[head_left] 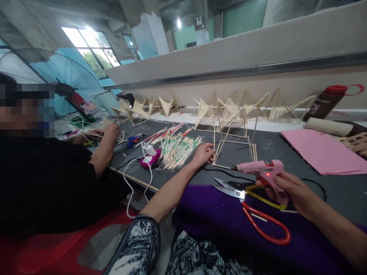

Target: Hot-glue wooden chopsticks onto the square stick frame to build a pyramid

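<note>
**Two hands at a stick frame, a glue gun in one**

Head view. The pink glue gun (259, 168) is held in the right hand (289, 191). The fingers are wrapped tightly around its grip, the nozzle is pointed left, and a small red light is seen on its body. The gun is held low over the dark table (286, 149), just beside the near-right corner of the stick frame (229, 151). The frame is stood upright on the table between the two hands.

The left hand (203, 153) is laid palm down at the frame's left edge, with loosely curled fingers reaching to the sticks. Whether a stick is pinched cannot be told.

Red-handled scissors (252, 206) are laid with blades parted on the purple cloth (206, 208), just under the gun. A bundle of loose sticks (177, 147) is spread to the left of the left hand, with a magenta block (150, 158) and its white cable (149, 172) beside it.

Further left, a co-worker's hand (110, 130) is rested among more sticks. A row of finished frames (229, 110) is lined along the wall, and a pink sheet (323, 151) is laid flat at the right.
</note>
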Demonstrator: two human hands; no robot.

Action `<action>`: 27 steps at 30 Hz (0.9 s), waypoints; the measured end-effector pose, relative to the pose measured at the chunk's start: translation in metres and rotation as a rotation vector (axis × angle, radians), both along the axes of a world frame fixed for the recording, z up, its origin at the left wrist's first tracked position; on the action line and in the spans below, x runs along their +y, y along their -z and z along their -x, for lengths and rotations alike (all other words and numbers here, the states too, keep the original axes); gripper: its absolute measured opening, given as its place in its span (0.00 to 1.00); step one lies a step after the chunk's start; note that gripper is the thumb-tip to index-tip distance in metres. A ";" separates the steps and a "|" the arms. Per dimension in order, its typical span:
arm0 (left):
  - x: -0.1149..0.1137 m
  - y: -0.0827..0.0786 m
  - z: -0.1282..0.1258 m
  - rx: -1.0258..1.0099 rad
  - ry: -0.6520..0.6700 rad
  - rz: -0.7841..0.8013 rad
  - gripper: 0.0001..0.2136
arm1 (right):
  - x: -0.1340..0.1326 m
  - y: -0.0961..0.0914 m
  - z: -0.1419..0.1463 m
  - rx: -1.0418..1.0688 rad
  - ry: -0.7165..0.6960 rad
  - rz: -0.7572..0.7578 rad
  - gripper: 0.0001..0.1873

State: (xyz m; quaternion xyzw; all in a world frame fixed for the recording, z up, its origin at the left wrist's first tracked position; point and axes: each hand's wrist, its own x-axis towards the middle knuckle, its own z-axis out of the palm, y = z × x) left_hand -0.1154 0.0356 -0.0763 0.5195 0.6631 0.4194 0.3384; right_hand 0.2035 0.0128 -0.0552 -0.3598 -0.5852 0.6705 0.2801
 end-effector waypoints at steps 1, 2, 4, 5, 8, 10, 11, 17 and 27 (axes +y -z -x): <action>0.000 0.000 0.000 0.014 -0.003 0.001 0.16 | 0.000 0.000 0.000 0.000 0.003 -0.001 0.20; 0.000 0.000 0.000 0.025 -0.005 0.000 0.15 | 0.000 0.000 0.000 -0.001 0.001 0.000 0.21; 0.000 0.000 -0.001 0.051 -0.005 0.004 0.15 | 0.000 0.001 0.000 -0.006 -0.008 0.013 0.21; 0.000 -0.001 -0.002 0.067 -0.006 0.007 0.15 | 0.001 0.001 0.000 -0.007 -0.008 0.020 0.22; -0.001 -0.002 -0.003 0.119 -0.014 0.016 0.16 | 0.001 0.002 0.000 -0.002 -0.002 0.041 0.23; -0.002 -0.002 -0.004 0.158 -0.018 0.017 0.17 | -0.001 0.000 0.001 0.000 -0.002 0.048 0.23; -0.003 -0.004 -0.004 0.176 -0.016 0.018 0.17 | -0.002 -0.002 0.002 -0.001 0.000 0.053 0.23; -0.013 -0.038 0.006 0.583 0.008 -0.115 0.10 | -0.002 -0.009 0.003 -0.028 -0.005 0.049 0.26; 0.077 -0.109 0.094 0.876 -0.293 -0.070 0.12 | 0.002 -0.003 0.005 -0.019 -0.056 0.025 0.26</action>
